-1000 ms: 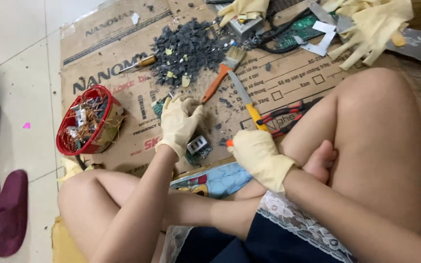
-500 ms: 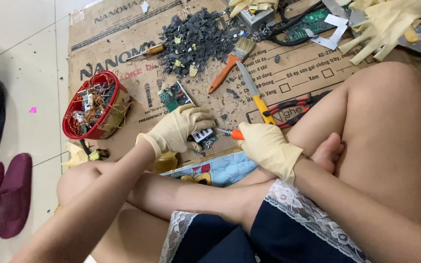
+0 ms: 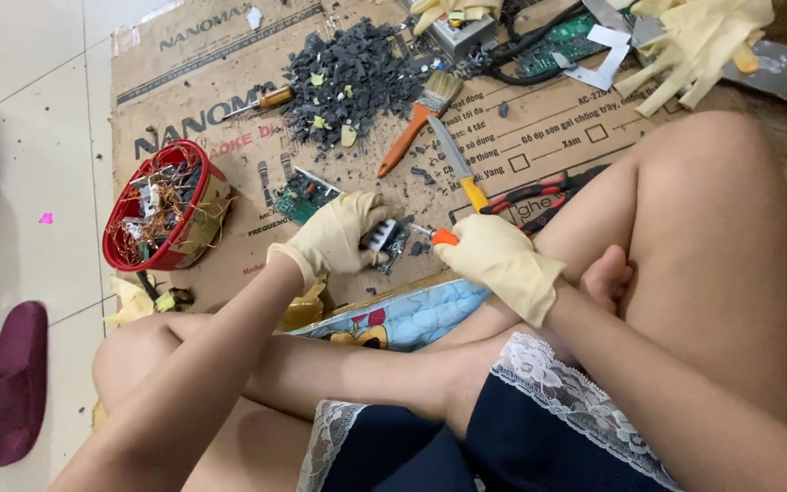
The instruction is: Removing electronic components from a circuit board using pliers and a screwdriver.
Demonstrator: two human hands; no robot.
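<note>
Nearest the camera, the person's bare legs are folded over a patterned cushion point(image 3: 412, 314) at the edge of a cardboard sheet point(image 3: 557, 137). Just beyond the cushion, the gloved left hand point(image 3: 334, 239) has its fingers curled and pressed around a small circuit part point(image 3: 384, 239), holding it just above the cardboard. The gloved right hand point(image 3: 498, 260) is closed in a fist around an orange-handled tool point(image 3: 439, 235), whose tip meets the part. Just right of that hand lie red-and-black pliers point(image 3: 539, 191); above it, a yellow-handled knife point(image 3: 457, 164) and an orange-handled brush point(image 3: 416, 118). A green board point(image 3: 301, 196) lies just left of the left hand, and a red basket point(image 3: 129, 251) of copper wire further left. Beyond these sit a heap of dark chips point(image 3: 348, 77) and, at the far edge, spare gloves point(image 3: 694, 46).
</note>
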